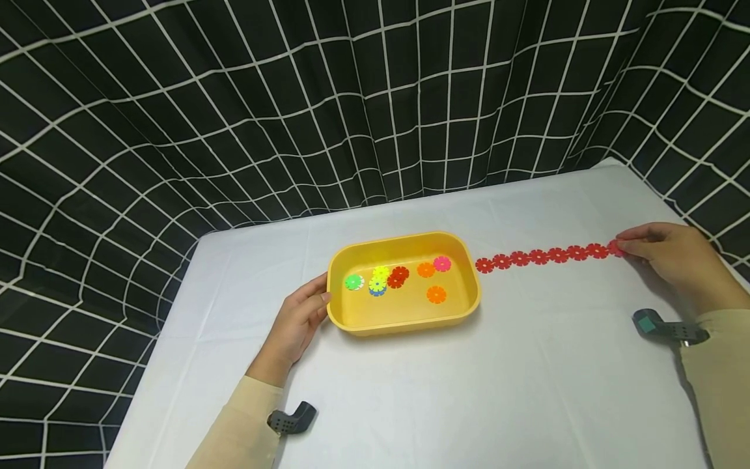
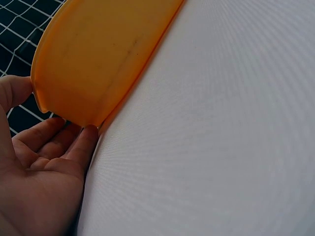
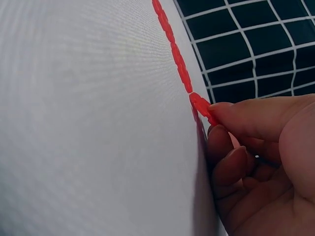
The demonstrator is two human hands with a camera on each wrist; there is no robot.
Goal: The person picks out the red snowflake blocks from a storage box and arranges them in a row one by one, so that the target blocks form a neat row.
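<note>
A row of red notched plastic discs [image 1: 538,256] runs across the white cloth, from beside the tub's right end toward the right edge. My right hand [image 1: 668,251] pinches the pinkish-red disc [image 1: 613,247] at the row's far right end between thumb and fingers. In the right wrist view this end disc [image 3: 202,106] tilts away from the line of the others. At the left end of a shallow yellow plastic tub [image 1: 404,329], my left hand [image 1: 301,319] holds the wall, thumb at the rim and fingertips lower on the outside, as the left wrist view shows.
Inside the tub lie loose discs: green [image 1: 354,282], yellow [image 1: 381,273], dark red [image 1: 398,277], orange [image 1: 436,294] and pink [image 1: 442,264], some overlapping. The white-covered table [image 1: 469,404] ends at a black curtain [image 1: 351,98] with white grid lines.
</note>
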